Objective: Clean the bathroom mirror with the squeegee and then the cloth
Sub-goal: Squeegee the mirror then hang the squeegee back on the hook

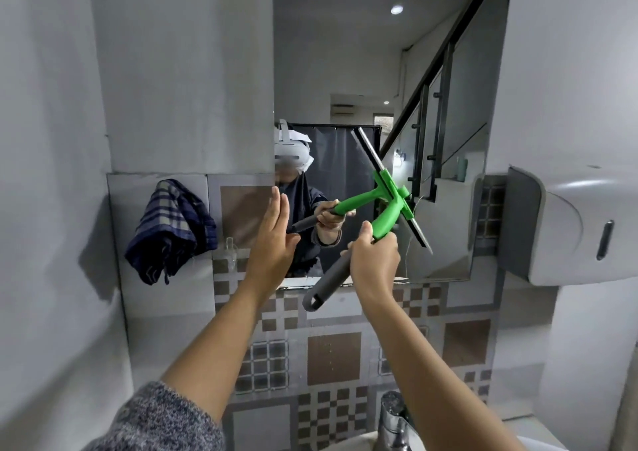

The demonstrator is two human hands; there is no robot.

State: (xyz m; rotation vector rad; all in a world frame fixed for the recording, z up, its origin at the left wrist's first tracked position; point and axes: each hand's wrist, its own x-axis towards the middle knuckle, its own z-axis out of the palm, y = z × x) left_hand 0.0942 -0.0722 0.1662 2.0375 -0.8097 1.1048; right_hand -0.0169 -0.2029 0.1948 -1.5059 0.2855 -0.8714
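The bathroom mirror (345, 70) hangs on the wall straight ahead. A squeegee (390, 221) with a green head and grey handle lies against the mirror's lower right part, its blade running diagonally from upper left to lower right. My right hand (374, 260) is shut on its handle just below the green neck. My left hand (274, 240) is flat and open, fingers up, at the mirror's lower left edge. A dark blue plaid cloth (171, 231) hangs on the tiled wall left of the mirror, untouched.
A white wall dispenser (569, 226) juts out at the right, close to the mirror's edge. A chrome tap (393, 419) rises at the bottom centre below my right forearm. A small clear holder (230, 252) sits on the tiles beside the cloth.
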